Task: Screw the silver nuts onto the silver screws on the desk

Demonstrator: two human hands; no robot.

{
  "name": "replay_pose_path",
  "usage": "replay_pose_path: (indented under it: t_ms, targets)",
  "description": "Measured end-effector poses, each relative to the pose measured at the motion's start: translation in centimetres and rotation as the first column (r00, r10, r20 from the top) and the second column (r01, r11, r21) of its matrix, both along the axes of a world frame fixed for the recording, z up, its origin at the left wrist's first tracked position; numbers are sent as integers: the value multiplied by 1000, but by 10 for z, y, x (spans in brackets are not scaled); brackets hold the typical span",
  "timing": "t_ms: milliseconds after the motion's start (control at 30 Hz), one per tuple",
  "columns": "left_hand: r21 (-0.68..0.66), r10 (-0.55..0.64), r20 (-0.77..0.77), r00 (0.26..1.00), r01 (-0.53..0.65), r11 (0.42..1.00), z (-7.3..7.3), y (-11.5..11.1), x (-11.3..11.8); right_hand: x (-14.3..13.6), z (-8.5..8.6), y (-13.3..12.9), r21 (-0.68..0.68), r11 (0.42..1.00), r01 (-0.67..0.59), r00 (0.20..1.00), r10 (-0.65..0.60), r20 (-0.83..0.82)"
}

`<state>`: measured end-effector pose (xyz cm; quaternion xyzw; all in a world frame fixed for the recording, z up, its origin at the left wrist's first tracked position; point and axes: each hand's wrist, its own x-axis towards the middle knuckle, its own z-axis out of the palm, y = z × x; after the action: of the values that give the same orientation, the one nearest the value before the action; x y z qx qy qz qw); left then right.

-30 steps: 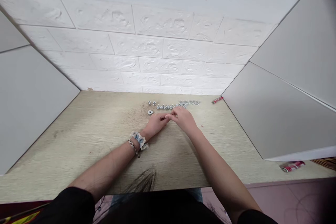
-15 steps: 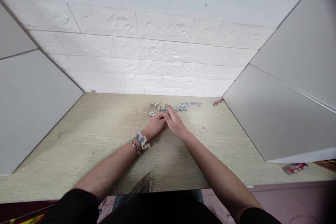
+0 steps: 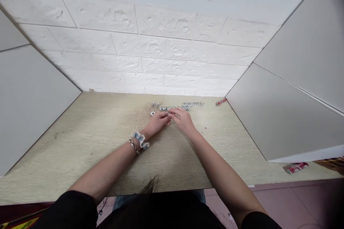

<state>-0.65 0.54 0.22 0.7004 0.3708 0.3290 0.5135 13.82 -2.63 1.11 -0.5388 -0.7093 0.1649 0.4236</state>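
Observation:
My left hand (image 3: pixel 156 123) and my right hand (image 3: pixel 184 121) meet at the middle of the table, fingertips pinched together round a small shiny metal piece (image 3: pixel 169 113). Its exact shape is too small to tell. Just left of my left fingers lies a round washer-like disc (image 3: pixel 153 113). Two short metal fittings (image 3: pixel 155 104) stand behind it. A row of metal screws with wide bases (image 3: pixel 162 108) runs behind my fingers and is partly hidden by them. Several thinner screws (image 3: pixel 197 104) lie farther right.
A red battery (image 3: pixel 221 101) lies by the right panel (image 3: pixel 290 114), and another red battery (image 3: pixel 296 167) is near the front right. Tiny reddish scraps (image 3: pixel 205 128) lie right of my hands. A white brick-patterned wall (image 3: pixel 153 46) closes off the back.
My right hand has turned, its raised fingers now bent down to my left fingertips, and the small metal piece shows between them. The whole view has shifted slightly.

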Motion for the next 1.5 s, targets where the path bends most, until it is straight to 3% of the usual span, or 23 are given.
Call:
replay_pose_path:
  t_ms: [167, 300, 533, 733, 833, 1000, 1233, 1500]
  targets:
    - [26, -73, -25, 997, 74, 997, -6, -4, 3, 0, 2, -2, -11, 998, 57, 993, -55, 100]
    - [18, -131, -17, 991, 131, 991, -7, -10, 8, -6, -3, -3, 7, 1000, 20, 993, -21, 120]
    - [-63, 16, 118, 993, -8, 998, -1, -7, 6, -14, -7, -4, -83, 994, -76, 995, 70, -72]
    - [-219, 108, 240, 965, -55, 974, -7, 3, 2, -8, -9, 1, -103, 994, -40, 984, 21, -179]
    - [-233, 118, 209, 971, -68, 970, -6, 3, 2, -5, -10, 4, -117, 993, 4, 971, -32, -236]
    - [-138, 42, 118, 992, -26, 990, -1, -2, 2, 1, -9, 5, -141, 989, 52, 961, -88, -261]
    - [-188, 9, 162, 987, 21, 982, -2, -4, 4, 13, -1, 5, -274, 946, -174, 960, 102, -260]
    - [-149, -10, 124, 992, 29, 988, -1, -3, 4, 12, 2, 2, -305, 932, -196, 950, 103, -296]
